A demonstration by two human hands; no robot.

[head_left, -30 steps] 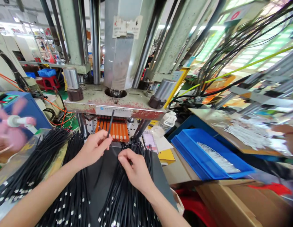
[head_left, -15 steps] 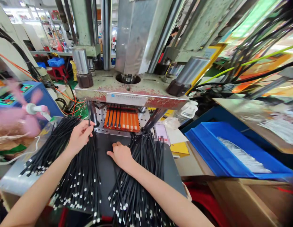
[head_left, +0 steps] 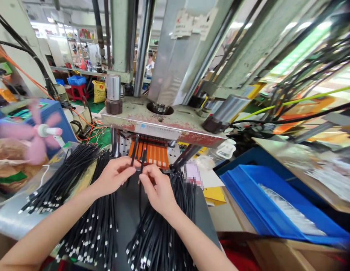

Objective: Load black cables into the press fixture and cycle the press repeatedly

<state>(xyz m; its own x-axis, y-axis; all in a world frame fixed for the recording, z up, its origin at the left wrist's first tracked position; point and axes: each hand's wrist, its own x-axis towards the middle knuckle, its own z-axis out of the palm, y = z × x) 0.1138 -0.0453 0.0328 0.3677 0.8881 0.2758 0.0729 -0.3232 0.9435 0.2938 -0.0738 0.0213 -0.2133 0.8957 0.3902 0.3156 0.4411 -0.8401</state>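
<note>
My left hand (head_left: pixel 113 177) is closed, pinching a thin black cable (head_left: pixel 133 152) between thumb and fingers in front of the press. Close beside it, my right hand (head_left: pixel 160 194) pinches another black cable (head_left: pixel 140 205), which hangs down below the fingers. Just beyond both hands lies an orange slotted fixture (head_left: pixel 155 153) under the press plate, with black strands across its left part. Black cables with pale metal ends form a heap (head_left: pixel 92 226) below my left forearm and another heap (head_left: pixel 158 241) below my right hand.
The press plate (head_left: pixel 163 126) and its posts stand over the fixture. A pink fan (head_left: pixel 42 130) spins at left, near one more cable heap (head_left: pixel 64 173). To the right are a blue tray (head_left: pixel 248 188) with white items, a yellow sheet (head_left: pixel 214 195) and a cardboard box (head_left: pixel 305 256).
My left hand has moved right, from the left cable heap to the fixture's front. My right hand has risen and closed on a cable. The view has shifted slightly.
</note>
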